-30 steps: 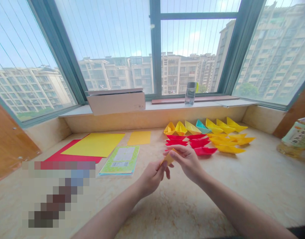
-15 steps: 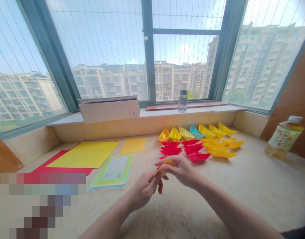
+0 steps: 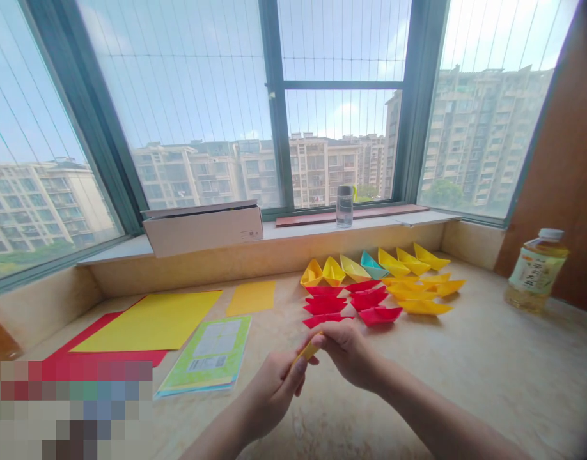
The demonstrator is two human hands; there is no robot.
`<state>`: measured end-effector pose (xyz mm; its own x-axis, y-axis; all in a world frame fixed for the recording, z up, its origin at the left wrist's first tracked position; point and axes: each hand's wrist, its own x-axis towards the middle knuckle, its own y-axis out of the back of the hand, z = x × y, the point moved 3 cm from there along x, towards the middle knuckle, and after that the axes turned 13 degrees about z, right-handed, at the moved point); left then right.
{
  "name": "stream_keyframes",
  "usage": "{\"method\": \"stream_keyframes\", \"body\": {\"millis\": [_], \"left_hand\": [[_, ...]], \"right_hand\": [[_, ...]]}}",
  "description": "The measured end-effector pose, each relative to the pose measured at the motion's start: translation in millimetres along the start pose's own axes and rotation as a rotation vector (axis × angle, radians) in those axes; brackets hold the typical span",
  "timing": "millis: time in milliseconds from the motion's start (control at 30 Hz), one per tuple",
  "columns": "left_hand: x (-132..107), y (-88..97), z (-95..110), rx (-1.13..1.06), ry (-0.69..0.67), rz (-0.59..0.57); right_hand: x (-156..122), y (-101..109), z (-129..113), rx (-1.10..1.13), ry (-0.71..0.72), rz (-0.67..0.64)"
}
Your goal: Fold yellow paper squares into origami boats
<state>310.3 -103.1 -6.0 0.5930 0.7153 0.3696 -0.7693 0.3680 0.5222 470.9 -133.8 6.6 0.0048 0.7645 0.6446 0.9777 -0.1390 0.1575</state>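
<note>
A small folded piece of yellow paper (image 3: 307, 352) is pinched between my two hands above the counter. My left hand (image 3: 277, 383) grips its lower left end, thumb on top. Fingers of my right hand (image 3: 348, 354) close over its upper right end and hide part of it. Just beyond my hands stand red paper boats (image 3: 326, 305) in short rows. Yellow paper boats (image 3: 425, 307) lie to their right, and a back row of yellow ones includes a teal paper boat (image 3: 371, 264).
At left lie a large yellow sheet (image 3: 149, 322), a red sheet (image 3: 106, 358), a smaller orange-yellow sheet (image 3: 251, 298) and a green paper pack (image 3: 210, 358). A drink bottle (image 3: 536, 271) stands at right. The sill holds a white box (image 3: 204, 231) and a clear cup (image 3: 344, 207).
The folded paper now shows as a narrower strip, and my right hand covers more of it. The whole scene has shifted lower and slightly left in view.
</note>
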Motion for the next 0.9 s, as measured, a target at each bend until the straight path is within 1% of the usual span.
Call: {"method": "stream_keyframes", "body": {"millis": [100,200,267,300,367,467,533,600,667,733,800,900], "left_hand": [[-1,-3.4,-3,-0.019,0.009,0.014],[-1,-7.0,-11,-0.091,0.103,0.039],[-1,-8.2,-16,-0.093,0.13,0.047],[-1,-8.2,-16,-0.069,0.109,0.041],[-2,-6.9,-14,0.005,0.021,0.013],[-1,-2.3,-10,0.097,-0.092,-0.027],[2,3.1,-8,0.129,-0.12,0.023],[5,7.6,-9,0.166,-0.121,0.072],[8,11.5,-13,0.205,-0.116,0.127],[11,16.4,-19,0.221,-0.104,0.241],[13,18.8,-25,0.233,-0.085,0.32],[14,15.1,-30,0.206,-0.068,0.36]], "right_hand": [[1,6,-3,-0.135,0.066,0.001],[3,15,-1,-0.294,0.105,0.019],[5,20,1,-0.381,0.112,0.037],[5,21,2,-0.411,0.117,0.037],[5,22,2,-0.439,0.138,0.02],[5,19,2,-0.416,0.165,-0.009],[6,19,4,-0.406,0.163,0.018],[7,19,8,-0.436,0.133,0.074],[7,18,12,-0.444,0.054,0.132],[7,17,14,-0.454,-0.017,0.162],[7,14,13,-0.473,-0.049,0.154],[5,5,11,-0.459,-0.037,0.078]]}}
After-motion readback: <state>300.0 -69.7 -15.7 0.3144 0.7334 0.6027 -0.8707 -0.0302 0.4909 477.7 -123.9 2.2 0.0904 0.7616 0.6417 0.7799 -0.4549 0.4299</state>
